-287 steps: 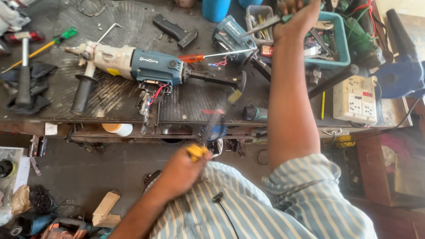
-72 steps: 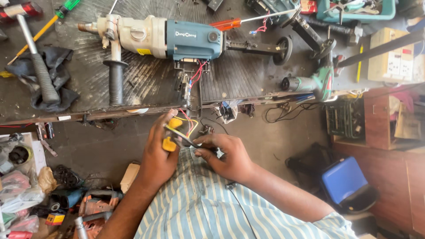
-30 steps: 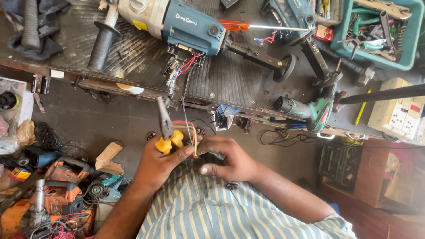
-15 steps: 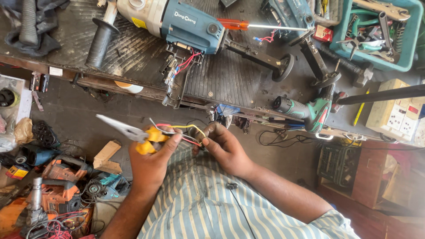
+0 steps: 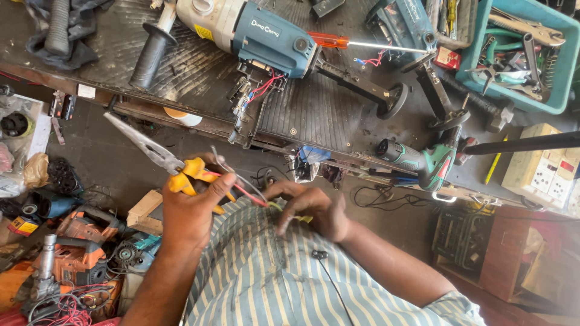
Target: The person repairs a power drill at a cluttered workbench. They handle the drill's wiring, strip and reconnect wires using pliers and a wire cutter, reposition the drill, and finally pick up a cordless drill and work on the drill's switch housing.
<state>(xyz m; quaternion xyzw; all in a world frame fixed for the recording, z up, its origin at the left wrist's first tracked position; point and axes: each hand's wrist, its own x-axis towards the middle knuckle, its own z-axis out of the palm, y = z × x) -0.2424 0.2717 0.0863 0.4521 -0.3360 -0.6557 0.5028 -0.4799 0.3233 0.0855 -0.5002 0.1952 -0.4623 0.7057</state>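
Gripping the yellow-handled long-nose pliers [image 5: 163,162], the left hand [image 5: 192,208] has its fingers wrapped around the handles; the closed jaws point up-left, over the floor just below the bench edge. Thin red and pale wires [image 5: 248,192] run from the left hand's fingers to the right hand [image 5: 313,208], whose fingertips pinch together on the wire ends against the striped shirt [image 5: 284,284]. Above, on the ribbed black workbench [image 5: 314,108], lies a large blue-and-white power drill [image 5: 254,30] with its red leads exposed. An orange-handled screwdriver [image 5: 356,43] lies beside it; a green cordless drill [image 5: 423,162] sits at the bench edge, right.
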